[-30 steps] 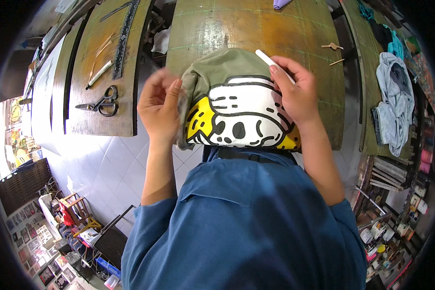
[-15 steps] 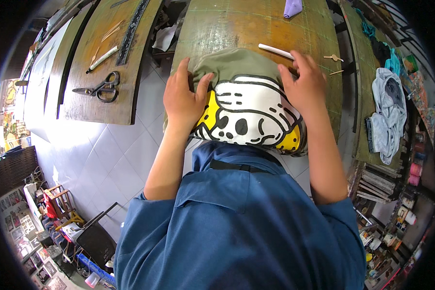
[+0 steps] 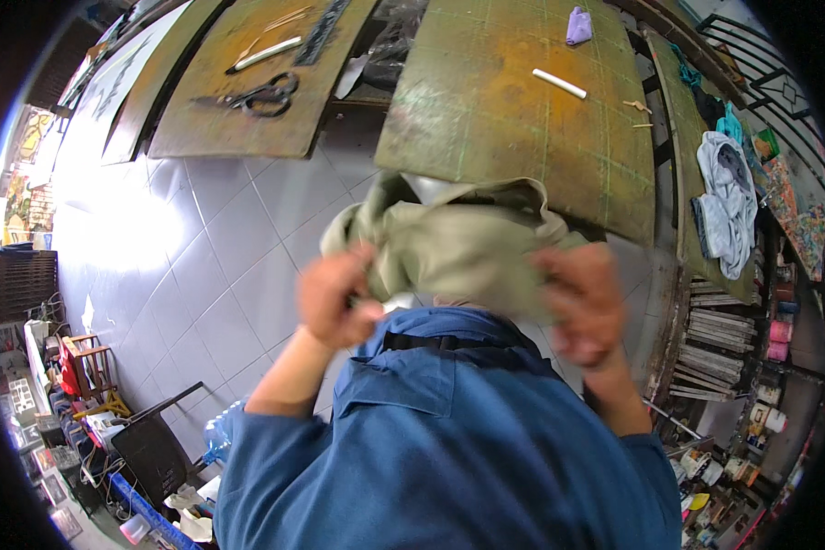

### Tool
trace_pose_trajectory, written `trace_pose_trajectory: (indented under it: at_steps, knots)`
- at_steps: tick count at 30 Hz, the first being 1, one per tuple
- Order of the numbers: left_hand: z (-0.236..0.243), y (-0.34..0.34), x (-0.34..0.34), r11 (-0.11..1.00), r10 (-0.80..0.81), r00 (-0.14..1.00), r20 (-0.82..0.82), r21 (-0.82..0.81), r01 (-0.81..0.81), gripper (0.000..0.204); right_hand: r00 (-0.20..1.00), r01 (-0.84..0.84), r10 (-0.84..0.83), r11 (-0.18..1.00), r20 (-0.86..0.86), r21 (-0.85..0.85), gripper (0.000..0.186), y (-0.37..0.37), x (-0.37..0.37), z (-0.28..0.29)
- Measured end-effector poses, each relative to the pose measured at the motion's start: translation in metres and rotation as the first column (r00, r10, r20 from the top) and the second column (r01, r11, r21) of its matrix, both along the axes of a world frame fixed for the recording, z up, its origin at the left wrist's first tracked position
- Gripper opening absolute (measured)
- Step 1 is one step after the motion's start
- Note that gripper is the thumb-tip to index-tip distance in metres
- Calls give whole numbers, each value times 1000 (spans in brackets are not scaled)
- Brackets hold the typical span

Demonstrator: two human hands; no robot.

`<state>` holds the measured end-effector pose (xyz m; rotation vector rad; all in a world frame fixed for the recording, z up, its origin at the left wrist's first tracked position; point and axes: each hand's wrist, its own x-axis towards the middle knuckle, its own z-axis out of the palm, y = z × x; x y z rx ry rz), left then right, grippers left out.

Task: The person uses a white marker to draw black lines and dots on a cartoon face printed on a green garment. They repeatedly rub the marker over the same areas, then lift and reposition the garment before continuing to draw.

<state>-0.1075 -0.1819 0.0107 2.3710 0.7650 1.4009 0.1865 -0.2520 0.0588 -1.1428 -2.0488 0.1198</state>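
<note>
An olive-green piece of cloth (image 3: 458, 243) is bunched up in front of my body, just off the near edge of the worktable. Its upper edge forms an open loop, and motion blurs its folds; whether it is a bag or a garment I cannot tell. My left hand (image 3: 337, 295) is closed on its left side, fingers curled in. On the opposite side my right hand (image 3: 582, 302), smeared by movement, is closed on the cloth too. The printed picture on the cloth is hidden now.
A green-stained worktable (image 3: 477, 110) carries a white stick (image 3: 559, 83) and a purple object (image 3: 578, 26). Black scissors (image 3: 252, 97) and a white marker-like pen (image 3: 266, 54) lie on the left table. Light grey clothing (image 3: 729, 202) is heaped at the right.
The cloth has come off the table toward my body, and its printed side has turned out of sight. Both hands have drawn back and closed on it. My view has shifted.
</note>
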Motion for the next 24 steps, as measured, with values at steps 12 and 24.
trace_pose_trajectory:
  at_steps: [12, 24]
  knots:
    - [25, -129, -184, 587, 806, 566, 171, -108, -803, 23, 980, 126, -56, 916, -190, 382, 28, -51, -169, 8]
    - [-36, -444, -323, 281, 631, 628, -455, -621, -732, 37, 785, -619, 247, 250, -569, -745, 17, -224, -271, -111]
